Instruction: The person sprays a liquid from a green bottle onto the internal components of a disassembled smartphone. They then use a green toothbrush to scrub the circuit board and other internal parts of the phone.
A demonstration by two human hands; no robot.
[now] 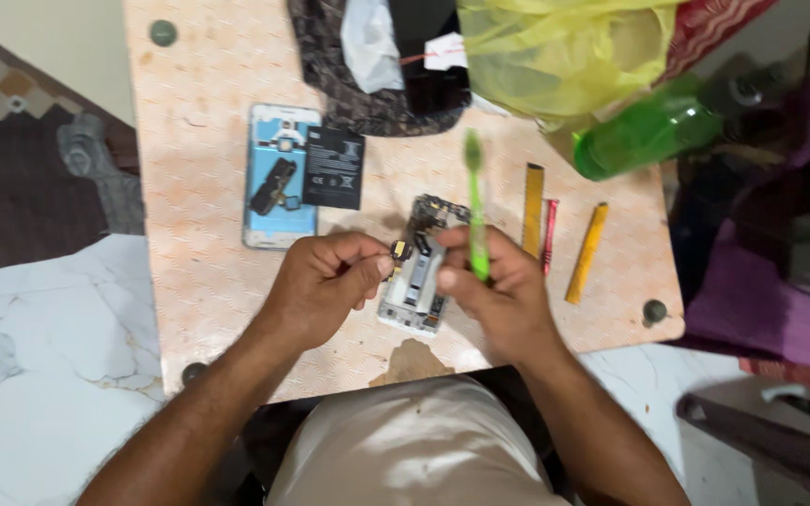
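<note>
Peach tabletop under you: your left hand (325, 281) pinches a small part (397, 249) off the opened phone (416, 272) at centre; your right hand (499, 286) grips a green toothbrush (475, 211), bristles at 12 o'clock. Cleaning seems underway; next, steady the part and brush lightly

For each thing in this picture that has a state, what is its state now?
left hand: shut on a small part, pinched at the fingertips
small part: held over the opened phone
right hand: shut on the green toothbrush
green toothbrush: held, head pointing away
opened phone: back off, insides showing
phone back cover: lying flat, inner side up
battery: taken out, lying partly on the cover
green bottle: lying on its side
</note>
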